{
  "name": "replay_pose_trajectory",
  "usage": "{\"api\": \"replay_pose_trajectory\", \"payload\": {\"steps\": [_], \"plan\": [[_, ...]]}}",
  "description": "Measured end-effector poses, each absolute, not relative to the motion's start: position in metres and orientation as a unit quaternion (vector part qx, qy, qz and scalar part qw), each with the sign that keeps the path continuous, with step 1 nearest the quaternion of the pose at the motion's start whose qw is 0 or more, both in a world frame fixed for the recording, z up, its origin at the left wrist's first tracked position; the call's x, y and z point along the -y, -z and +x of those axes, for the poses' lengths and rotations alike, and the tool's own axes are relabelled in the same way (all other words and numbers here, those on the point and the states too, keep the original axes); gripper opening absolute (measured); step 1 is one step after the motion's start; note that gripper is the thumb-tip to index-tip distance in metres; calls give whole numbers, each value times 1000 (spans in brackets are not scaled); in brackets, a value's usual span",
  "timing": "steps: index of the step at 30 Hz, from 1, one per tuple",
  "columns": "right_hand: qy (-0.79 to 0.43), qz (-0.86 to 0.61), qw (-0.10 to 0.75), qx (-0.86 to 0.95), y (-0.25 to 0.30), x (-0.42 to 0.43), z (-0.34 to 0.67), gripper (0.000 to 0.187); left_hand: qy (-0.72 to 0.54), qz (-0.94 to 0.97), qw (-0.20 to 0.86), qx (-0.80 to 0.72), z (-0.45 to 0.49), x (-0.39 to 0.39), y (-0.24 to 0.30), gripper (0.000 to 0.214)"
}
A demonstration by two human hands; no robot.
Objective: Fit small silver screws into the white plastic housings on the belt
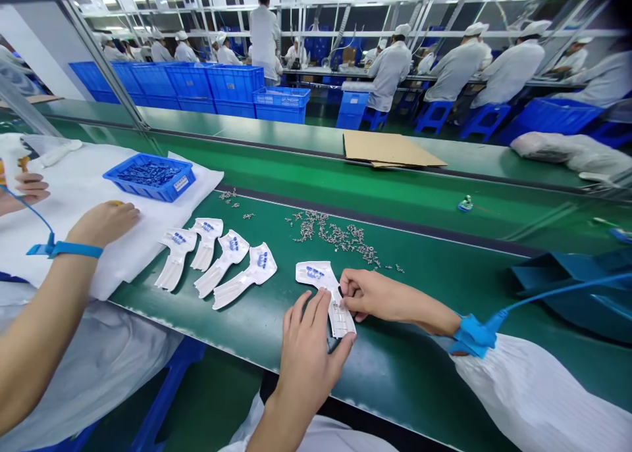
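Four white shells (224, 261) are laid on the table (261, 337), blue pieces (261, 260) seated. By spread left fingers (322, 305) a fifth shell (326, 274) is touched; loose metal parts (345, 237) are left beyond; whether anything is pinched by bunched right fingers (353, 277) cannot be told.

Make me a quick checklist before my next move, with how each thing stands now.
1. Shell steadied: ok, left hand rests on it.
2. Part pinched in right hand: cannot tell, fingertips hide it.
3. Metal parts gathered: not ok, scattered beyond the shell.
4. Strap on right wrist: ok.
5. Four other shells apart from this one: ok, lying to its left.
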State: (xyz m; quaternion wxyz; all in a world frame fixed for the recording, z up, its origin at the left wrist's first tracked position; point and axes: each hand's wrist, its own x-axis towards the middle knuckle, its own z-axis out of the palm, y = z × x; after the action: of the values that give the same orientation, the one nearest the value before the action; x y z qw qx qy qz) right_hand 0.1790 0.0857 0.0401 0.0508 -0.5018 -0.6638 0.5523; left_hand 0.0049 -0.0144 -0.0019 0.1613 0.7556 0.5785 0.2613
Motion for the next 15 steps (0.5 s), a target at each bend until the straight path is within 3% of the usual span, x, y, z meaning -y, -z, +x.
{"api": "replay_pose_trajectory", "payload": {"steps": [7,15], "plan": [[-672,-522,209,482,-28,-61,184,38,-257,755,188,-573,0,17,2,60],[-665,-499,225,508,-28,-61,178,35,-286,763,161,-557,-12,15,-7,64]]}}
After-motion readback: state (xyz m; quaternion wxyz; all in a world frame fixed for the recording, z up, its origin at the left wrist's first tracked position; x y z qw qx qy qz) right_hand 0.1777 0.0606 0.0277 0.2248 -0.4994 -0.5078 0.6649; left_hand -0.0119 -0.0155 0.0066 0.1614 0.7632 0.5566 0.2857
